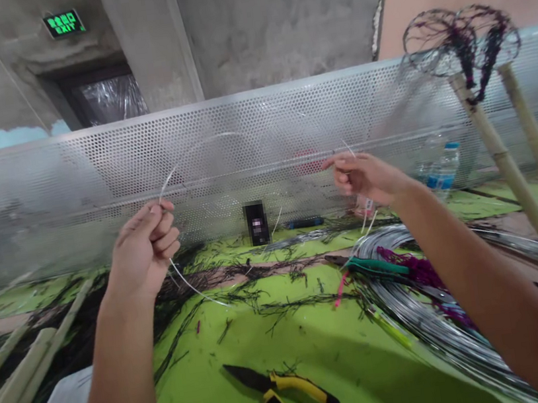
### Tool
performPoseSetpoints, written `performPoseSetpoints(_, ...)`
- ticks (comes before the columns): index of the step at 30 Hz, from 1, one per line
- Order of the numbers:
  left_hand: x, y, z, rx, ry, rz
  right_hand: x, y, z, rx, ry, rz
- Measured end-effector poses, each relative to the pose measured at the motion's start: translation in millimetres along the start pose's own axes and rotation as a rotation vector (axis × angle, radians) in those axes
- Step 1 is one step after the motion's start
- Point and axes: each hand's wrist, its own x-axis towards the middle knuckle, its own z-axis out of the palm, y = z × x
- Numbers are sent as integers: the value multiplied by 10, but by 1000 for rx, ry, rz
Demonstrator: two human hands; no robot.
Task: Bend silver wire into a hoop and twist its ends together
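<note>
Head view: at left, a left hand (143,249) has thin wire (168,179) running through its grip, thumb and fingers clamped on it. The wire bows upward before the perforated metal panel (261,116), its lower left end curving over the green surface (198,378). It looks pale and slender, showing again above and below a right hand (370,177), index finger outstretched, others curled; whether that grip pinches it, I cannot tell.

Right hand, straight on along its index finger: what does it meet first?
Likely the pale wire rising from the left hand; depth is unclear, so the perforated panel behind might come first.
</note>
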Motion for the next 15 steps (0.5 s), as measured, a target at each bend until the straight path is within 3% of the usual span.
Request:
performPoseSetpoints(6, -11, -18, -14, -6, -43, -116, 210, 158, 124, -180, 107, -188)
performPoseSetpoints(10, 2, 16, -53, -21, -62, -161, 345, 82, 209, -221, 39, -221)
performPoseSetpoints(15, 0, 14, -114, -50, -66, -134, 436, -13, 234, -113, -57, -201)
